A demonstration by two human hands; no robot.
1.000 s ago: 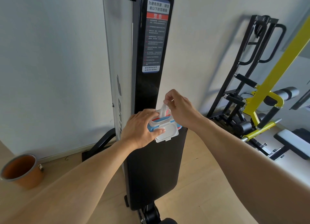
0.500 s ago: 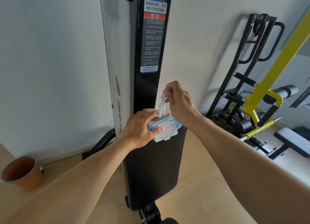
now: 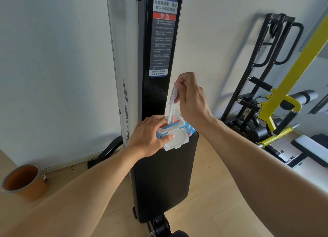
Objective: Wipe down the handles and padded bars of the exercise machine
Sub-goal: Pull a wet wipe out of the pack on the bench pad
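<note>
— On the top edge of the black padded bench [image 3: 165, 180], what is going on?

— A wipes pack [image 3: 174, 133] sits there with its white lid flipped open toward the person. The left hand [image 3: 148, 138] presses it down, fingers laid over the top and thumb along the lid. The right hand [image 3: 190, 96] pinches a white wipe [image 3: 171, 106] between thumb and curled fingers, and the sheet runs taut down into the opening.

— How should the pull go?

— Straight up, I judge, in line with the slot, while the left hand bears down so the pack does not lift or slide off the bench edge. A slow draw should let the sheet come away from the next one without tearing.

— And the parts to be wiped?

— The yellow-and-black exercise machine [image 3: 284, 101] stands well apart to the right, its padded bars [image 3: 301, 96] and black handles [image 3: 260, 84] not yet touched. The wiping itself has not begun.
</note>
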